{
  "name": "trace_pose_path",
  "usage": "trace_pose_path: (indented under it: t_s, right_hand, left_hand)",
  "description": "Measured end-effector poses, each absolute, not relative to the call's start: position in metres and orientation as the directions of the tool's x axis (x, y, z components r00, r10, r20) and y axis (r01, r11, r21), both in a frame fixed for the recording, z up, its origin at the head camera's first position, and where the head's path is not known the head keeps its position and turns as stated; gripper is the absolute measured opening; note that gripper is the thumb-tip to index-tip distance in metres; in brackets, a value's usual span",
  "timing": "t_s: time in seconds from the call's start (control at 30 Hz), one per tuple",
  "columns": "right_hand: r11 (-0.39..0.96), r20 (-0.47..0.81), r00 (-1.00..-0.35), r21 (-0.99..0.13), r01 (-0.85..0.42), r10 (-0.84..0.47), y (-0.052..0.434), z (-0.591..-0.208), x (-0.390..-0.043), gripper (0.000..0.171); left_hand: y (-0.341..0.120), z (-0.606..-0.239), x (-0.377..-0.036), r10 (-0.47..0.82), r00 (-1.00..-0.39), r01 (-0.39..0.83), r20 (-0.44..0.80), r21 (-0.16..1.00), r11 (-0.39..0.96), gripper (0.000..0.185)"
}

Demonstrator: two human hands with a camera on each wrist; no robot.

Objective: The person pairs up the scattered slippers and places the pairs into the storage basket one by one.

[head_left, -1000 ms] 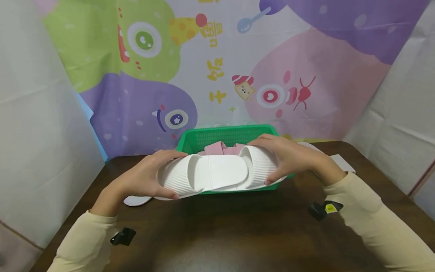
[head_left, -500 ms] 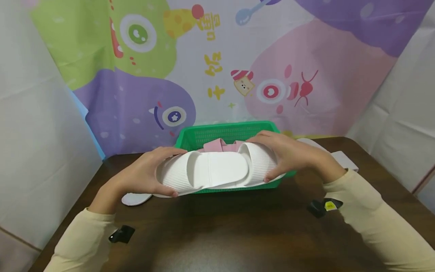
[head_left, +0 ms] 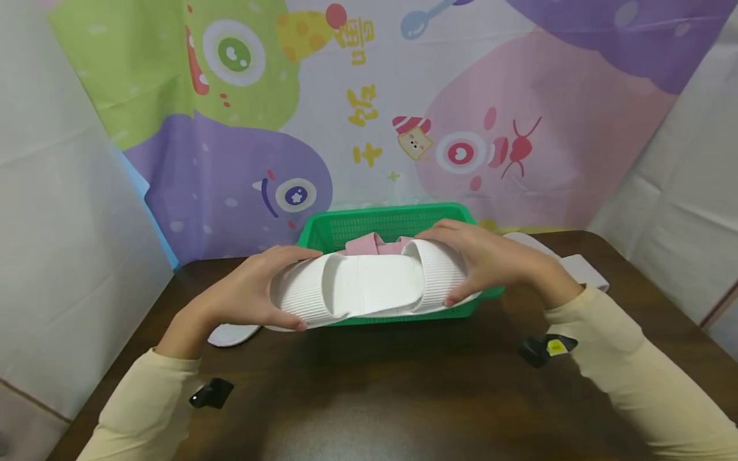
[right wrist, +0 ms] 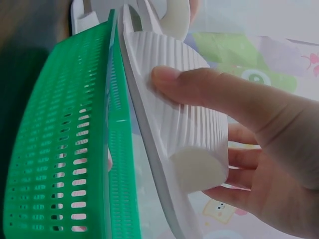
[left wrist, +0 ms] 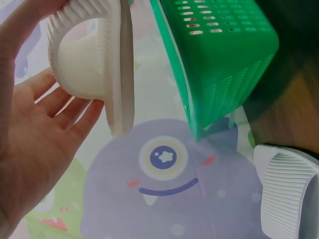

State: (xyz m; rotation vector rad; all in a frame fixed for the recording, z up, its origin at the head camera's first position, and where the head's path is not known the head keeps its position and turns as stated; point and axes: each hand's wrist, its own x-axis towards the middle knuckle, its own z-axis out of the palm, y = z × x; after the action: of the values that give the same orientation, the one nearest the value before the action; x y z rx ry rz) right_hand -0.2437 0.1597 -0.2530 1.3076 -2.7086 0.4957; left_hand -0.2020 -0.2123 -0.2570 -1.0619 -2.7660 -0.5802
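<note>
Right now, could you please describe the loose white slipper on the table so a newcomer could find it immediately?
Start at the green basket on the dark table. Left of it, beneath the left hand, lies one white slipper. Unlike the white pair held in both hands, nobody touches it.

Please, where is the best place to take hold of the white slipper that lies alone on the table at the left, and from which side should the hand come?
Probably at the ribbed strap of the lone white slipper, from above. It lies flat on the table, so its thin sole edge offers little hold, while the raised arch lets fingers hook under. The left hand is nearest.
</note>
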Motion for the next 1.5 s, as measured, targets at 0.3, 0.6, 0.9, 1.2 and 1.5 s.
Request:
trace_pose_path:
  t_s: [0.3, 0.6, 0.9, 1.2, 1.5]
  right_hand:
    - [0.612, 0.223, -0.655, -0.235, -0.755, -0.722, 0.158, -0.252, -0.242, 0.095]
    - [0.579, 0.255, -0.625, -0.236, -0.780, -0.738, 0.156, -0.254, -0.238, 0.092]
    - [0.561, 0.264, -0.619, -0.266, -0.784, -0.740, 0.154, -0.257, -0.236, 0.092]
    - [0.551, 0.255, -0.627, -0.313, -0.774, -0.736, 0.151, -0.257, -0.234, 0.093]
    - [0.545, 0.273, -0.622, -0.311, -0.779, -0.734, 0.147, -0.260, -0.232, 0.092]
  left_hand:
    - [-0.210, -0.255, -0.201, 0.618, -0.750, 0.661, 0.238, 0.318, 0.680, 0.092]
    - [-0.208, -0.251, -0.199, 0.623, -0.745, 0.666, 0.240, 0.321, 0.673, 0.092]
    - [-0.205, -0.249, -0.197, 0.628, -0.737, 0.675, 0.250, 0.323, 0.663, 0.091]
    - [-0.203, -0.248, -0.196, 0.634, -0.729, 0.683, 0.259, 0.332, 0.650, 0.090]
    - [-0.202, -0.249, -0.196, 0.649, -0.710, 0.703, 0.272, 0.319, 0.635, 0.090]
